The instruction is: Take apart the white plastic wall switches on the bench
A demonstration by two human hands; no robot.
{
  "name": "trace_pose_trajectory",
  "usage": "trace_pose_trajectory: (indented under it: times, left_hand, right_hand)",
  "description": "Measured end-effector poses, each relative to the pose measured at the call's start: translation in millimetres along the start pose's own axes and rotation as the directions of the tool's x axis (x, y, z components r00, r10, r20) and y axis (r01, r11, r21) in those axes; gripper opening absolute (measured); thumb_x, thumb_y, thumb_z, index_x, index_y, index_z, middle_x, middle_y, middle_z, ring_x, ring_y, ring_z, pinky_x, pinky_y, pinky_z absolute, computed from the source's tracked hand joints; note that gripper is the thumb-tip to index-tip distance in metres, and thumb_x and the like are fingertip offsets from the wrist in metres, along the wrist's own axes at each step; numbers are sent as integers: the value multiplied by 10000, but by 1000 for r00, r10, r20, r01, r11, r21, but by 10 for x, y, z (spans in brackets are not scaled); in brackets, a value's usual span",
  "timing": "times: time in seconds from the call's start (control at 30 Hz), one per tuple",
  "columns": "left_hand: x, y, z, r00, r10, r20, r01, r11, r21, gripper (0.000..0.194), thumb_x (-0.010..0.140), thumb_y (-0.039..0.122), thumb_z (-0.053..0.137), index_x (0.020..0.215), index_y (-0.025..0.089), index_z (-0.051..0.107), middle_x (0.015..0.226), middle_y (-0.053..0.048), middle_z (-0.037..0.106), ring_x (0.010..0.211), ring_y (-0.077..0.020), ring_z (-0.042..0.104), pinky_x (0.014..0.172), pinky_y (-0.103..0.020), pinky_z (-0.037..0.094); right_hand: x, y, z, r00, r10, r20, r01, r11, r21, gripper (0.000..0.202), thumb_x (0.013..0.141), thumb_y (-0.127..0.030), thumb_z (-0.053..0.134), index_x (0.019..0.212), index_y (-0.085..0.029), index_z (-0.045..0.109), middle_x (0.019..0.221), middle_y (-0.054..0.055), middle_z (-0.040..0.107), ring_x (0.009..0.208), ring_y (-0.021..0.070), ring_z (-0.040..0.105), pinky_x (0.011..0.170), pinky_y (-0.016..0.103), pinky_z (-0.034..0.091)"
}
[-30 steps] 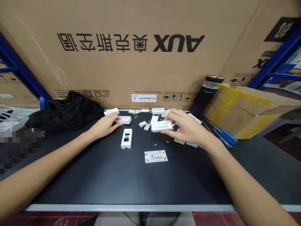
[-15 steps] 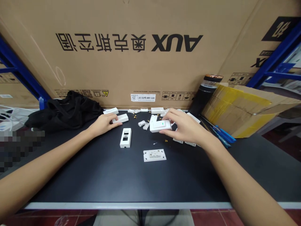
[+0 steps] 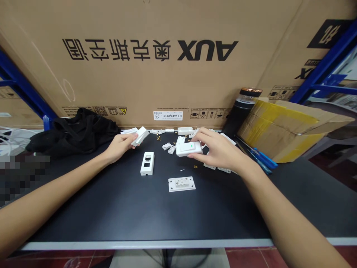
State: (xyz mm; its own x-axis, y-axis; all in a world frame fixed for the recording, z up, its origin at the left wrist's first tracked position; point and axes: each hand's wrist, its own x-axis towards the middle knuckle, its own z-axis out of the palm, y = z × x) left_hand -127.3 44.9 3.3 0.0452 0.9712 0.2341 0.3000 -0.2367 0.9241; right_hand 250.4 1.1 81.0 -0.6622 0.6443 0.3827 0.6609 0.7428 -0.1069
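Note:
My left hand (image 3: pixel 120 146) grips a white block (image 3: pixel 141 136), tilted up at the back left of the black table. Between the thumb and fingers of my right hand (image 3: pixel 214 147) is a white switch housing (image 3: pixel 189 148) with a small green mark on top. A white frame with rectangular openings (image 3: pixel 147 163) lies nearer me, right of my left hand. In front of my right hand, a white plate with a raised centre (image 3: pixel 182 184) lies flat. Small white parts (image 3: pixel 169 147) are scattered between the hands.
A large cardboard box (image 3: pixel 156 82) stands behind the table (image 3: pixel 134 219). Black cloth (image 3: pixel 75 130) lies at the back left. A dark bottle (image 3: pixel 239 113), a taped carton (image 3: pixel 284 128) and blue tools (image 3: pixel 263 159) are at the right. Several white pieces line the back edge.
My left hand has lifted and tilted the white block, showing its face. My right hand keeps its hold on the housing. The whole view has shifted slightly.

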Motion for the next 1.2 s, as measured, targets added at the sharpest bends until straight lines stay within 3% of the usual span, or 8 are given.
trace_pose_trajectory:
  times: [0.17,0.33,0.53,0.8,1.0,1.2]
  left_hand:
    - [-62,70,115,996,-88,21,90,963,-254,520,817,620,706,1041,153,750,924,-115,733,762,-164,631,621,-243,477]
    - [-135,164,171,974,-195,119,228,831,-507,360,839,450,770,1053,161,749,903,-89,729,785,-143,632,585,-189,465]
    - [-168,149,162,956,-200,215,286,804,-522,283,913,401,693,1085,179,729,892,-79,713,777,-144,638,582,-204,486]
    - [-178,197,181,951,-204,234,298,807,-510,240,791,254,804,983,138,721,930,-59,717,725,-102,623,681,-195,539]
    - [-197,265,223,943,-258,211,327,836,-441,186,885,259,669,989,106,673,909,-94,739,650,-114,626,673,-244,550]
    - [-203,258,212,946,-216,240,301,860,-413,254,873,333,688,1011,124,648,931,-83,731,643,-127,641,642,-257,538]
  right_hand:
    - [8,-6,1,1000,-11,-5,11,1000,-17,322,897,-479,670,1029,-196,594,1022,84,613,881,230,586,736,325,440]
    - [25,-3,34,999,-30,15,30,1000,-4,314,896,-484,668,1008,-197,604,1034,99,625,921,250,599,787,351,457]
    - [42,-35,76,1000,16,27,-17,1000,8,314,898,-494,664,1013,-206,619,1041,100,641,897,249,610,764,353,460]
    - [39,-40,100,998,59,37,-58,998,-37,320,891,-491,672,1005,-197,614,1044,93,653,884,248,616,732,347,451]
    - [38,-36,105,996,83,33,-81,996,-40,310,899,-481,661,1011,-196,608,1057,99,649,897,254,621,747,351,458]
    - [71,-108,218,992,102,75,-104,994,24,314,878,-480,690,1003,-202,613,1085,96,657,926,257,639,746,345,466]
